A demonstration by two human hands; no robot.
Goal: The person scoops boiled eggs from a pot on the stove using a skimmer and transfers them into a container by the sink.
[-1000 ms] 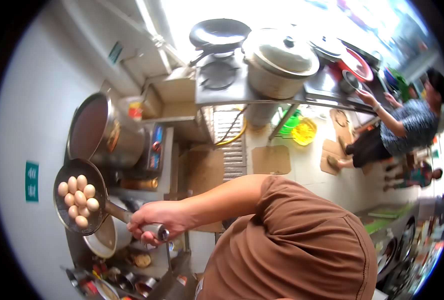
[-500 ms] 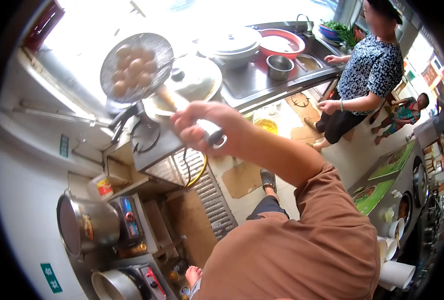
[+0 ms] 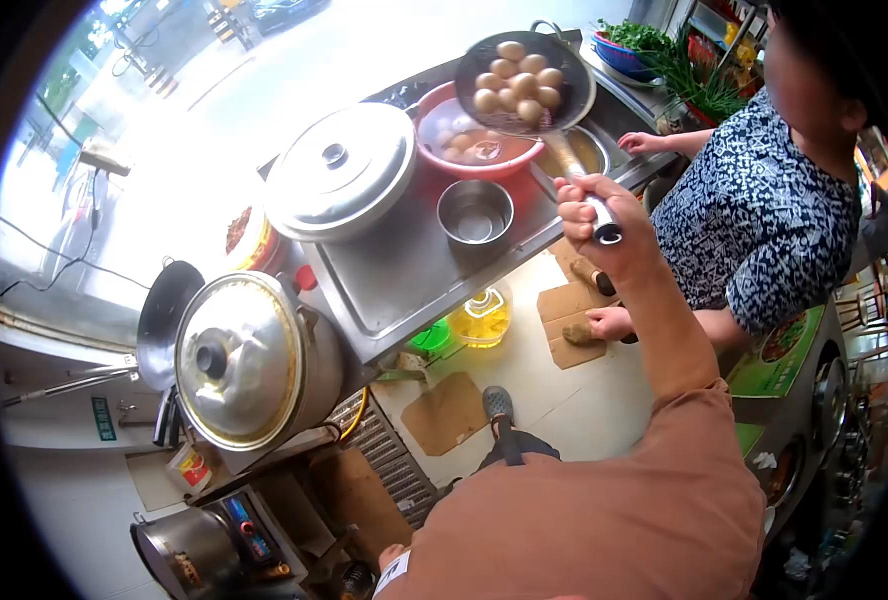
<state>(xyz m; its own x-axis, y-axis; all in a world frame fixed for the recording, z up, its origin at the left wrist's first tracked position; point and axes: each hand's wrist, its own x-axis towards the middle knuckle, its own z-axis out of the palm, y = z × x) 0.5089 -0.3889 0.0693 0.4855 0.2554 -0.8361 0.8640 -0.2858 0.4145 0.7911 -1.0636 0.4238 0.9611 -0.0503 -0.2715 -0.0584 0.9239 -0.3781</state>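
My right hand (image 3: 604, 222) is closed round the handle of a round strainer (image 3: 484, 65), stretched out toward the sink. Several brown eggs (image 3: 522, 85) lie in the strainer, which is above the right part of a red basin (image 3: 464, 170). Water and more eggs show in the basin. A small metal bowl (image 3: 476, 212) stands just in front of it. At the bottom, only a small part of my left hand (image 3: 391, 556) shows beside my shirt, its fingers too hidden to read.
A person (image 3: 744, 210) in a patterned top stands at the right, one hand near the sink. Left of the basin are a lidded pan (image 3: 342, 172), a large lidded pot (image 3: 239, 362) and a wok (image 3: 164, 318). Leafy greens (image 3: 709, 92) are at the back right.
The view has turned toward the sink. My right hand has carried the strainer of eggs from beside the wall, past the big lidded pot, to the red basin.
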